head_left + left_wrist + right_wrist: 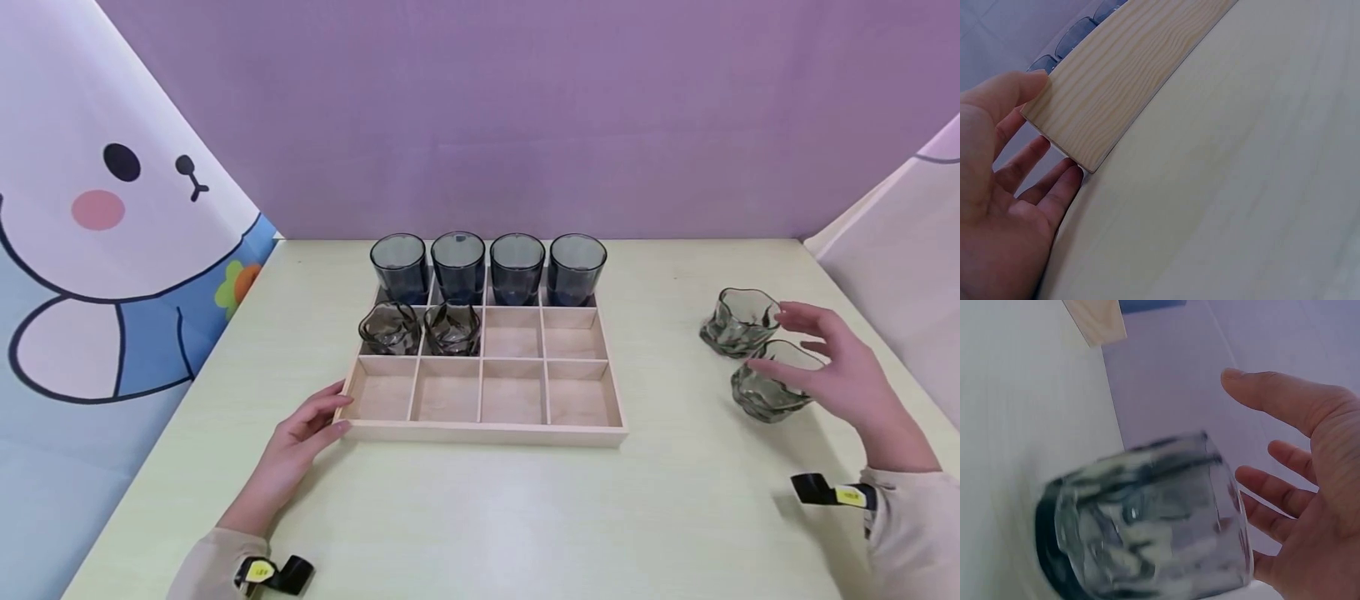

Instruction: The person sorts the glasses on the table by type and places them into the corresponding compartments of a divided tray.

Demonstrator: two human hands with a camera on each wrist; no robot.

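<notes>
A wooden compartment tray (pixel 487 432) lies on the table. My left hand (pixel 303 433) holds its front left corner, thumb at the front wall and fingers along the left side; the left wrist view shows the thumb on the wood (pixel 1116 81). At the right, my right hand (pixel 843 367) hovers around the rim of the nearer wavy grey glass (pixel 768 392), fingers spread and loosely bent. Just behind stands another wavy grey glass (pixel 731 329). In the right wrist view one wavy glass (pixel 1147 519) appears beside the hand (pixel 1310 487), not gripped.
In the tray's back row stand several tall blue-grey tumblers (pixel 459 271). Two wavy dark glasses, one at the left (pixel 390 329) and one beside it (pixel 452 329), sit in the middle row. A purple backdrop (pixel 525 125) rises behind the table (pixel 487 517).
</notes>
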